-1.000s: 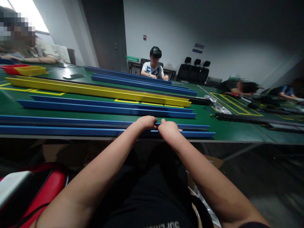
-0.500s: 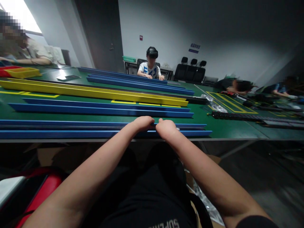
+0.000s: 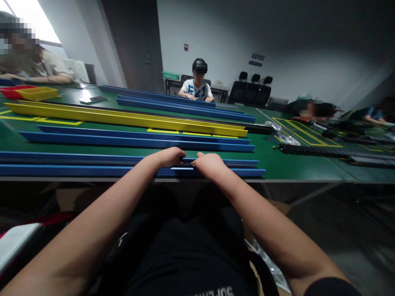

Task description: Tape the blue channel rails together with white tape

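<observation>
My left hand (image 3: 169,157) reaches into the nearest blue channel (image 3: 92,170), a long trough-like profile along the table's front edge. Its fingers are curled, and their tips are partly hidden inside. Just to the right, my right hand (image 3: 212,164) is closed in a pinch over the same channel, thumb side toward the left hand. What the fingers of either hand hold is too small or hidden to make out. A thin white strip (image 3: 182,168) shows at the channel's near wall, below the gap between the hands.
Beyond lie another blue channel (image 3: 138,142), a long yellow channel (image 3: 129,119) and further blue channels (image 3: 185,109). Red and yellow bins (image 3: 38,93) stand at far left. Black rails (image 3: 311,151) and clear plastic wrap (image 3: 285,136) lie right. A person (image 3: 197,88) sits opposite; others work at both sides.
The nearest blue channel has slid left. My left hand has moved left and the gap between my hands has widened, with the white strip now showing below it. The view has shifted slightly.
</observation>
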A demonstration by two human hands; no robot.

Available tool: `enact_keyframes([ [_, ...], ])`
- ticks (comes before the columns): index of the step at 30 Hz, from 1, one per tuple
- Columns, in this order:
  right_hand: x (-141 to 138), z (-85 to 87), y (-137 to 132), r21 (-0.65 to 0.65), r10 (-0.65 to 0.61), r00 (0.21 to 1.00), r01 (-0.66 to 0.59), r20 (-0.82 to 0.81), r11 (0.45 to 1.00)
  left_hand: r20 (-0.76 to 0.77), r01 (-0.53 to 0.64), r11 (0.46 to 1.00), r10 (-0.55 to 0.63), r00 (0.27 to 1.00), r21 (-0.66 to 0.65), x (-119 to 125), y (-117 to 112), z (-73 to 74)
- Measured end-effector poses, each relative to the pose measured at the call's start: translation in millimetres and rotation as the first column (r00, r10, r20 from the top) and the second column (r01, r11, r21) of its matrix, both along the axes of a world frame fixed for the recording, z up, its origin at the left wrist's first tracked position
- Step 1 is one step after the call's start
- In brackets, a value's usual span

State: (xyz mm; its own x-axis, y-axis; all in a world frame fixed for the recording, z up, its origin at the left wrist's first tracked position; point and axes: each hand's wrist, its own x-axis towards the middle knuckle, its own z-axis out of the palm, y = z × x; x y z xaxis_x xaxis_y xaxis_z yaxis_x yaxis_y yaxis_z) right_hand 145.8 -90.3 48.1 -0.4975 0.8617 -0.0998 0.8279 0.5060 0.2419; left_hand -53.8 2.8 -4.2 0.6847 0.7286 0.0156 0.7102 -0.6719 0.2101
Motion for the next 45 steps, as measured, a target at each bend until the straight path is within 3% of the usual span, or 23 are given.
enact_keyframes([
  [4, -6, 2.1, -1, 0.021, 0.073, 0.997, -0.072, -0.018, 0.997, 0.024, -0.054, 0.997, 0.056, 0.998, -0.056, -20, -5, 5.4],
  [8, 4, 12.6, 0, 0.045, 0.121, 0.992, -0.12, -0.022, 0.992, 0.034, -0.092, 0.993, 0.094, 0.995, -0.068, -22, -11, 7.5],
  [12, 15, 18.2, 6, -0.014, 0.151, 0.988, -0.15, 0.027, 0.989, 0.03, -0.13, 0.988, 0.133, 0.991, -0.089, -19, -10, 8.7],
  [22, 0, 11.5, 11, -0.105, 0.04, 0.993, -0.029, 0.107, 0.994, 0.015, -0.135, 0.979, 0.139, 0.99, -0.15, -24, -12, 13.0],
  [26, -5, 3.7, 15, -0.076, 0.041, 0.992, -0.032, 0.121, 0.997, 0.108, -0.06, 0.958, 0.093, 0.99, -0.28, -24, -9, 16.9],
  [29, -7, -4.2, 18, -0.054, 0.023, 0.991, -0.016, 0.133, 0.998, 0.132, -0.081, 0.933, 0.135, 0.982, -0.351, -23, -4, 18.6],
  [33, -9, -8.2, 21, -0.069, -0.006, 0.991, 0.015, 0.137, 0.998, 0.137, -0.117, 0.927, 0.176, 0.975, -0.357, -23, -3, 18.1],
  [39, -9, -6.1, 24, -0.093, -0.013, 0.99, 0.027, 0.141, 0.995, 0.156, -0.034, 0.921, 0.102, 0.982, -0.388, -28, -6, 16.5],
  [45, -11, -6.0, 24, -0.083, -0.03, 0.99, 0.041, 0.135, 0.996, 0.087, -0.051, 0.963, 0.077, 0.993, -0.265, -25, -7, 14.6],
])
